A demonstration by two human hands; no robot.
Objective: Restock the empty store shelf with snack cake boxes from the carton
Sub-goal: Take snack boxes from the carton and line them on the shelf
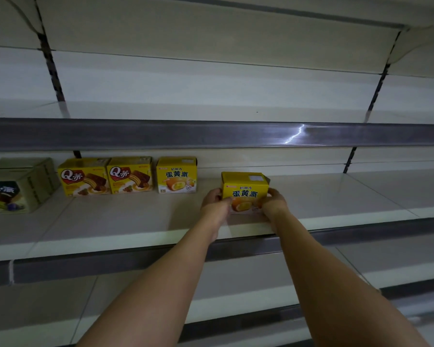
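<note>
- The yellow egg-yolk pie box [244,190] is clasped between both hands: the left hand [215,200] curls round its left edge and the right hand [273,201] round its right edge, so each grip is closed on the box.
- The box sits at or just above the shelf [125,221], nearer the front lip than the row behind; whether its base touches the board I cannot tell.
- Risk: it stands slightly skewed to the row, and if let go so far forward it could be knocked off the front edge by a withdrawing wrist.
- Risk: pushed back crooked, it may finish out of line with the matching yellow box [177,174], which stands well apart to its left.
- Further left stand two chocolate cake boxes [105,176], touching each other, and a pale green box [18,186] at the frame's edge.
- Open room: bare board lies between the held box and the matching one, and the whole right stretch of the shelf is free.
- Overhead, the upper shelf rail [211,135] limits lift; a low slide backward looks safest.
- The carton is not in view.
</note>
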